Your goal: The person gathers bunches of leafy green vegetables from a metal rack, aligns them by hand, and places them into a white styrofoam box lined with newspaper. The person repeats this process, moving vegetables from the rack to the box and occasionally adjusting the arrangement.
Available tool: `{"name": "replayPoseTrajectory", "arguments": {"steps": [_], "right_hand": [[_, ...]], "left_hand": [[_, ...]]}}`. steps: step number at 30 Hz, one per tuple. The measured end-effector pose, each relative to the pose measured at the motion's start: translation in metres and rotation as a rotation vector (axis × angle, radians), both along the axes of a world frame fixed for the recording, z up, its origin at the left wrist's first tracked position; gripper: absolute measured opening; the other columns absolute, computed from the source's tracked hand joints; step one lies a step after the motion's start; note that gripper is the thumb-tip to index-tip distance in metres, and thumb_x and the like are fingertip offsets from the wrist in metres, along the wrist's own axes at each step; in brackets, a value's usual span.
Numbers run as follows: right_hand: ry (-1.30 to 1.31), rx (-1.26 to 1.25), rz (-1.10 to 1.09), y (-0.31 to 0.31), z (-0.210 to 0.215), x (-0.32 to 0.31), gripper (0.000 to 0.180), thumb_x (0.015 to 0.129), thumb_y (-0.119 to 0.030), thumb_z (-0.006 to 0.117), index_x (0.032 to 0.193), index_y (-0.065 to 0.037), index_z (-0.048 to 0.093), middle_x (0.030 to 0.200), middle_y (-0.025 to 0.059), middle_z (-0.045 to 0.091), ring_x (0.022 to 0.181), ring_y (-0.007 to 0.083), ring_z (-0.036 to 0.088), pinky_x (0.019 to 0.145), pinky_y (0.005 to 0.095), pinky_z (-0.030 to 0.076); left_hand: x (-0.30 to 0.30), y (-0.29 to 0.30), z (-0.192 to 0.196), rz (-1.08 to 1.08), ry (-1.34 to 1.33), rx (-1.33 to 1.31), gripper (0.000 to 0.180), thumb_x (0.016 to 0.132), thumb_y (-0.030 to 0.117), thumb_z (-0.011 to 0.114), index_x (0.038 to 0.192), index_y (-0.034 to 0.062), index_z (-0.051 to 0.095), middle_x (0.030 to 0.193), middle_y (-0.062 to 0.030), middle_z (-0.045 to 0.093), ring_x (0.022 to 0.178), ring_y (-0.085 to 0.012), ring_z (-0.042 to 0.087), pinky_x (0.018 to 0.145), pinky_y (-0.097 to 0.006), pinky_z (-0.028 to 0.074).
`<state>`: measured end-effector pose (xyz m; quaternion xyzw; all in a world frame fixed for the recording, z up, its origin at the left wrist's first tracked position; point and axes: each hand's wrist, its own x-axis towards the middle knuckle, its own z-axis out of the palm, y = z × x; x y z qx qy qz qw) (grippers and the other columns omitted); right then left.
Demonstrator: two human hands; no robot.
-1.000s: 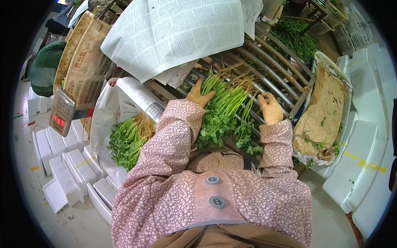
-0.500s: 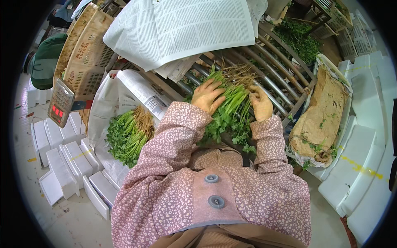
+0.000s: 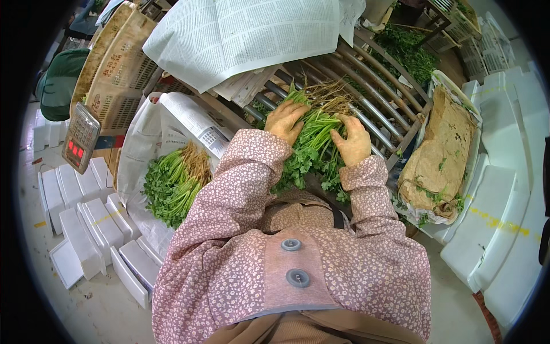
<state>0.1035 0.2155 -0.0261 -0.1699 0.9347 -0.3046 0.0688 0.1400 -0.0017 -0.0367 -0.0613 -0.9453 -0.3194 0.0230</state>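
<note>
A bunch of coriander [image 3: 317,129] with long brown roots lies across the metal bars of a rack in front of me, leaves toward me and roots away. My left hand [image 3: 285,121] is curled over its left side, fingers on the stems. On the opposite side my right hand [image 3: 352,140] grips the stems, its fingertips close to the roots and its thumb lower down. The bunch hides parts of the fingers. To the left, a second pile of coriander [image 3: 172,186] rests on newspaper, roots pointing away and to the right.
Newspaper sheets [image 3: 246,40] cover the rack's far left part. A scale display [image 3: 80,140] with red digits stands at left by plastic crates [image 3: 123,63]. White foam boxes [image 3: 94,223] sit on the floor. At right lies a paper-lined tray [image 3: 438,149] beside more foam boxes [image 3: 484,223].
My right hand has closed in on the bunch; its fingers now lie over the stems, with the thumb lower. The left hand stays on the other side. The whole view has shifted slightly.
</note>
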Motion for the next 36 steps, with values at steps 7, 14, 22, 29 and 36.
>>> {"name": "replayPoseTrajectory", "arguments": {"steps": [7, 14, 22, 29, 36], "right_hand": [[-0.384, -0.484, -0.203, 0.011, -0.029, 0.006, 0.039, 0.084, -0.024, 0.068, 0.116, -0.003, 0.059, 0.089, 0.0085, 0.065, 0.078, 0.0152, 0.059, 0.072, 0.0304, 0.047], [-0.062, -0.18, -0.029, 0.008, -0.02, 0.021, 0.041, 0.084, -0.018, 0.064, 0.122, -0.005, 0.056, 0.102, 0.0142, 0.062, 0.082, 0.022, 0.062, 0.075, 0.0336, 0.049], [-0.061, 0.047, 0.04, -0.004, -0.005, 0.039, 0.04, 0.086, -0.03, 0.059, 0.118, -0.007, 0.057, 0.105, 0.0138, 0.063, 0.092, 0.0307, 0.061, 0.079, 0.0403, 0.049], [0.075, -0.092, 0.002, -0.016, 0.01, 0.066, 0.028, 0.086, -0.03, 0.06, 0.1, -0.006, 0.061, 0.085, 0.0137, 0.065, 0.072, 0.0322, 0.063, 0.064, 0.0391, 0.05], [-0.147, -0.251, 0.1, 0.004, 0.062, 0.114, 0.022, 0.081, -0.028, 0.068, 0.09, -0.008, 0.064, 0.066, 0.0127, 0.061, 0.058, 0.0292, 0.062, 0.054, 0.0371, 0.049]], "left_hand": [[-0.01, -0.003, 0.015, -0.071, -0.059, -0.139, 0.043, 0.083, 0.014, 0.063, 0.126, 0.0152, 0.054, 0.131, -0.0111, 0.052, 0.127, -0.0317, 0.042, 0.104, -0.046, 0.036], [-0.028, 0.029, 0.046, -0.22, -0.122, 0.053, 0.028, 0.084, 0.008, 0.059, 0.112, 0.0116, 0.064, 0.115, -0.0087, 0.062, 0.108, -0.0271, 0.057, 0.092, -0.038, 0.047], [-0.031, 0.009, 0.007, -0.255, -0.153, -0.092, 0.025, 0.088, 0.021, 0.059, 0.109, 0.0108, 0.067, 0.12, -0.0128, 0.059, 0.111, -0.0286, 0.055, 0.096, -0.038, 0.045], [-0.069, 0.033, 0.033, -0.23, -0.76, -0.439, 0.074, 0.075, 0.058, 0.067, 0.123, 0.0032, 0.055, 0.124, -0.0159, 0.052, 0.116, -0.0305, 0.051, 0.098, -0.04, 0.042], [-0.063, 0.008, 0.015, -0.274, -0.631, -0.367, 0.054, 0.076, 0.048, 0.073, 0.109, 0.0093, 0.054, 0.117, -0.0131, 0.052, 0.11, -0.0294, 0.052, 0.093, -0.041, 0.044]]}}
